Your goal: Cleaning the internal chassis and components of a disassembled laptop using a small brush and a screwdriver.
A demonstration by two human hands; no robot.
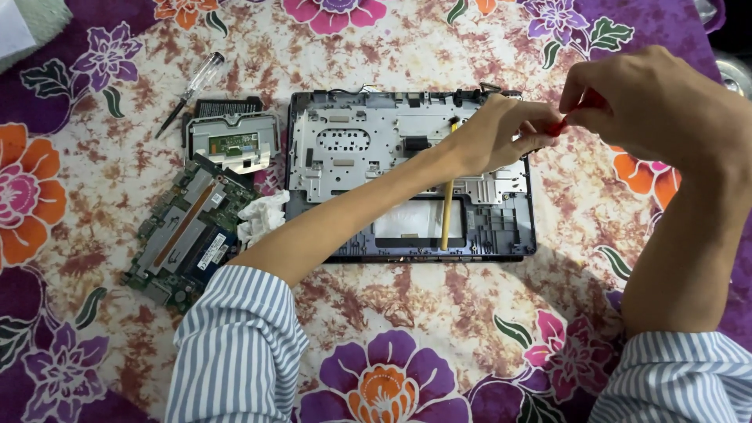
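Floral cloth [407, 313] lies bare nearest the striped sleeves; above it the open laptop shell [407, 168] holds a metal plate and a thin wooden stick [447, 215] lying upright across its lower half. Left hand [501, 133] and right hand [650, 102] meet over the shell's right edge, both grips pinched narrow on a small red tool [558, 125]. Far left: green circuit board [184, 235], crumpled tissue [262, 215], touchpad piece [233, 141], clear-handled screwdriver [190, 90].

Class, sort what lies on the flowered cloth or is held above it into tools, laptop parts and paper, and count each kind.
Tools: 3 (clear-handled screwdriver, wooden stick, small red tool in both hands)
Laptop parts: 3 (open chassis, circuit board, touchpad piece)
Paper: 1 (crumpled tissue)
Total: 7
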